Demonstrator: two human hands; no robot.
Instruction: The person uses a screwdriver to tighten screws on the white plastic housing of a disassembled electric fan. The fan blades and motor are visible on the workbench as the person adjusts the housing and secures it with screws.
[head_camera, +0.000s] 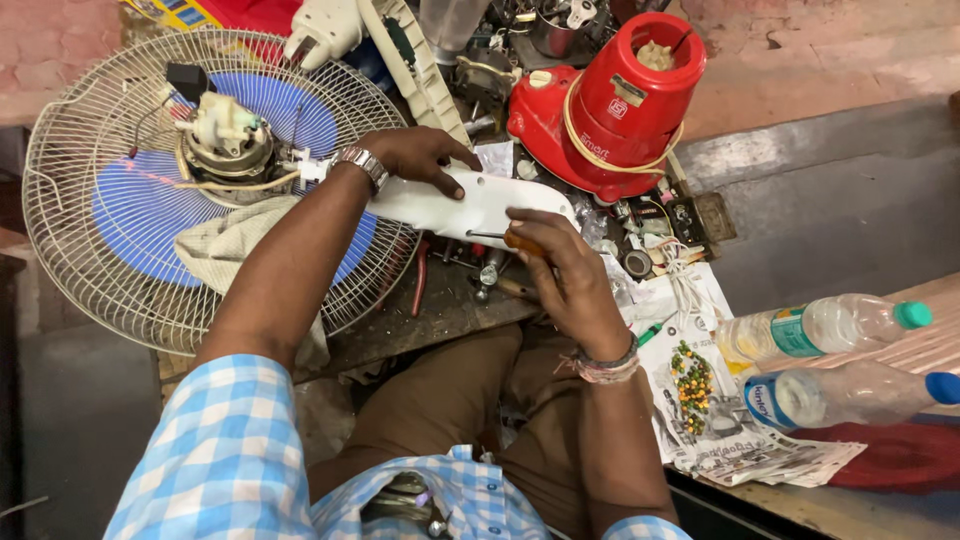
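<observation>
Fingers (452, 160) of the left hand (415, 155) lay spread across the top of a white plastic fan housing (470, 205), pressing it down and gripping its upper edge, a metal watch (360, 163) on that wrist. Just beside them, the right hand (560, 270) was clenched around the orange handle of a screwdriver (510, 240), whose dark shaft met the lower edge of the housing. A beaded band (605, 368) circled the right wrist.

The housing was held above the cluttered bench (440, 310), over the person's brown-trousered lap and near the bench's front edge. Its left end ran toward the motor (228, 140) of a table fan, which sat exposed with loose wires at the centre of a round wire fan guard (80, 250); blue blades (130, 210) showed through the wires. A beige cloth (225, 245) was draped over the guard's lower part, touching the left forearm.

Behind the housing, toward the far edge of the bench, a red mixer base (610, 110) lay tilted with a pale cord looped around it, among small metal parts and tools. To the right of the right hand, loose wires and a bag of small green and yellow pieces (690, 375) lay on newspaper (740, 450). Two clear plastic bottles (820, 330) lay on their sides at the right edge, one with a green cap, the other with a blue cap.
</observation>
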